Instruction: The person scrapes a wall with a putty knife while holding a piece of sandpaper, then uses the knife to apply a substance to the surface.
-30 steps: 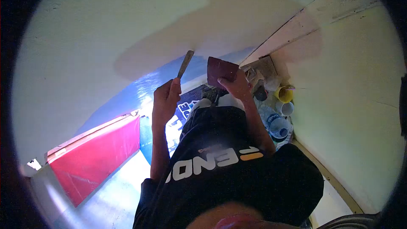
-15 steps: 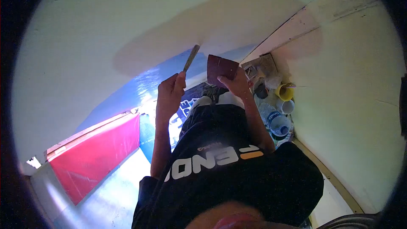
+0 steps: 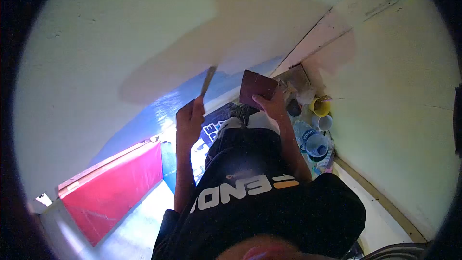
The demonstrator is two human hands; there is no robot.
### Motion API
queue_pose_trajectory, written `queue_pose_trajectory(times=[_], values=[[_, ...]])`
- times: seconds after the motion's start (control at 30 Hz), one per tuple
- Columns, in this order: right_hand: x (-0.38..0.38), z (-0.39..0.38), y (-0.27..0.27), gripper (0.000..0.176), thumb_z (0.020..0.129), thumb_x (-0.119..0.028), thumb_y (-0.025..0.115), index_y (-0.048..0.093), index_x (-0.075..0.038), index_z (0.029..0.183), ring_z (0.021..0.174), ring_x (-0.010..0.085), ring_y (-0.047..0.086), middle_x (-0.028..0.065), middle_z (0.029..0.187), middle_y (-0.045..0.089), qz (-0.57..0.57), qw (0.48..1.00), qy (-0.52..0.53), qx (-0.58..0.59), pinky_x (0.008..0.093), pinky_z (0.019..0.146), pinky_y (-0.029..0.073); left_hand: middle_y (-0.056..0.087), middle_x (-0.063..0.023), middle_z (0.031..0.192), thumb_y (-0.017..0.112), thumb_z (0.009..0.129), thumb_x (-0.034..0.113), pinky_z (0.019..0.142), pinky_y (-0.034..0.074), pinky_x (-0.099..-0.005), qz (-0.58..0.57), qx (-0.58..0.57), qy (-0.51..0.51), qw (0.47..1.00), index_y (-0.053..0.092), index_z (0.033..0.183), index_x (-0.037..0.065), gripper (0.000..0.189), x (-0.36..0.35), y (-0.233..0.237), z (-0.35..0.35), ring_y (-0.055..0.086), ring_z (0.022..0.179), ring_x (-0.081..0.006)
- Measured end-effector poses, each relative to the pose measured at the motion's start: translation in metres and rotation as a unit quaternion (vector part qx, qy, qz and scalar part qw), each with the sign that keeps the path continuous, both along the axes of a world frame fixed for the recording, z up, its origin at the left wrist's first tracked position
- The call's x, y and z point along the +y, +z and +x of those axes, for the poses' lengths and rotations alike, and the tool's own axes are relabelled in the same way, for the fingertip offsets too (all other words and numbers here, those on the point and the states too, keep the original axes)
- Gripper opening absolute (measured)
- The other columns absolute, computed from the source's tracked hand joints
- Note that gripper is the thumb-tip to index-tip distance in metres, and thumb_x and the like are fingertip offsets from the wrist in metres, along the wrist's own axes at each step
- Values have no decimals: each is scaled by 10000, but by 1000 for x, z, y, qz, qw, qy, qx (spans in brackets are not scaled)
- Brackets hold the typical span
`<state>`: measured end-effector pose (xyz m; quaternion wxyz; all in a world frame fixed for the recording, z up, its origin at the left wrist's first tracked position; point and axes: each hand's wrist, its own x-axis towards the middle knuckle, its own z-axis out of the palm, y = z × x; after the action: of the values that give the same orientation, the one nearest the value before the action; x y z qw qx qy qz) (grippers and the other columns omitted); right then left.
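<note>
My left hand [image 3: 189, 123] is closed around a narrow putty knife [image 3: 208, 81], its tip pointing up at the pale wall [image 3: 159, 33]. The tip overlaps the edge of a soft shadow on that wall. To the right, my right hand [image 3: 273, 104] grips a flat, reddish-brown square plate [image 3: 255, 86] by its lower right corner, thumb across its face. The plate is tilted, and the fingers behind it are hidden. A gap separates the two hands, both held out in front of my dark shirt.
Along the right wall [image 3: 399, 106] stand a yellow cup [image 3: 318, 108], a white cup [image 3: 324, 123] and a clear plastic bottle [image 3: 315, 144]. Crumpled clear plastic [image 3: 306, 96] lies above them. At lower left is a red panel [image 3: 115, 188]; a blue glossy surface [image 3: 144, 125] runs below the pale wall.
The putty knife and my left hand are lower and slightly left. My right hand and the plate have shifted a little right and down. The whole view has also shifted slightly.
</note>
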<state>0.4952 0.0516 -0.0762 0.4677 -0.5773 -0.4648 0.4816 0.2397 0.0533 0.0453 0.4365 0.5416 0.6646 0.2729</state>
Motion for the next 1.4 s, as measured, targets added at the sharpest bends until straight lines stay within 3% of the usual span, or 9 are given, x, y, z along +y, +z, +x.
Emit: queue_pose_trajectory(times=[0.23, 0.53, 0.63, 0.77, 0.93, 1.03, 1.17, 1.27, 1.4], values=[[-1, 1, 8, 480, 709, -133, 794, 575, -14, 1119, 880, 189, 644, 94, 1008, 668, -18, 999, -2, 51, 347, 780, 533, 483, -31, 564, 460, 1016, 390, 469, 347, -294, -23, -18, 33, 999, 545, 714, 14, 491, -8, 2, 3, 435, 512, -88], [4, -4, -39, 497, 717, -124, 790, 589, -20, 1159, 883, 197, 651, 84, 1008, 679, 12, 993, 8, -116, 362, 795, 535, 470, -21, 576, 449, 1021, 384, 472, 334, -296, 22, 15, 4, 1000, 538, 725, 15, 481, -4, -4, 11, 411, 527, -86], [5, -2, -9, 536, 689, -246, 789, 615, 18, 1122, 936, 266, 653, 184, 1046, 680, -9, 999, 40, 23, 433, 843, 508, 468, -33, 570, 443, 1021, 393, 477, 342, -304, -12, -23, 51, 998, 540, 734, 8, 489, -13, -8, 3, 426, 524, -109], [-1, -2, -61, 463, 700, -215, 786, 639, 8, 1078, 920, 263, 661, 163, 1013, 692, 39, 997, 24, -57, 416, 839, 517, 463, -28, 566, 443, 1022, 379, 485, 342, -290, 48, -6, 22, 999, 547, 727, 11, 483, -11, -19, 8, 422, 532, -89], [7, -1, 13, 431, 712, -174, 787, 637, 7, 1072, 930, 257, 668, 141, 1010, 699, 32, 999, 25, 0, 399, 867, 517, 470, -42, 569, 447, 1021, 373, 486, 343, -305, -20, -21, 71, 997, 544, 735, -1, 480, -21, -8, 3, 423, 540, -102], [10, 1, 17, 479, 709, -192, 796, 614, 13, 1102, 959, 252, 662, 149, 1041, 692, -59, 997, 47, -30, 399, 892, 505, 491, -48, 579, 438, 1023, 372, 488, 351, -310, 0, 29, 28, 999, 554, 736, 3, 482, -7, -13, 20, 441, 545, -106], [10, 2, 3, 464, 719, -192, 793, 617, 7, 1098, 949, 245, 663, 142, 1028, 694, -13, 999, 35, -32, 388, 872, 513, 486, -55, 570, 447, 1017, 392, 482, 344, -324, 18, -31, 90, 995, 549, 738, -8, 499, -21, -16, 9, 439, 530, -125], [6, 3, -22, 469, 720, -181, 792, 612, 6, 1110, 950, 244, 661, 140, 1035, 690, -14, 1000, 28, 0, 383, 869, 515, 492, -49, 570, 451, 1019, 376, 492, 366, -310, 13, -7, 36, 999, 560, 736, -3, 485, -9, -18, 19, 460, 535, -119], [10, 4, 9, 490, 712, -171, 791, 605, 10, 1128, 955, 245, 659, 142, 1051, 685, -20, 998, 57, 16, 389, 875, 515, 481, -45, 564, 453, 1020, 368, 475, 351, -312, 19, -16, 58, 998, 557, 726, -1, 483, -16, -19, 15, 437, 509, -115]])
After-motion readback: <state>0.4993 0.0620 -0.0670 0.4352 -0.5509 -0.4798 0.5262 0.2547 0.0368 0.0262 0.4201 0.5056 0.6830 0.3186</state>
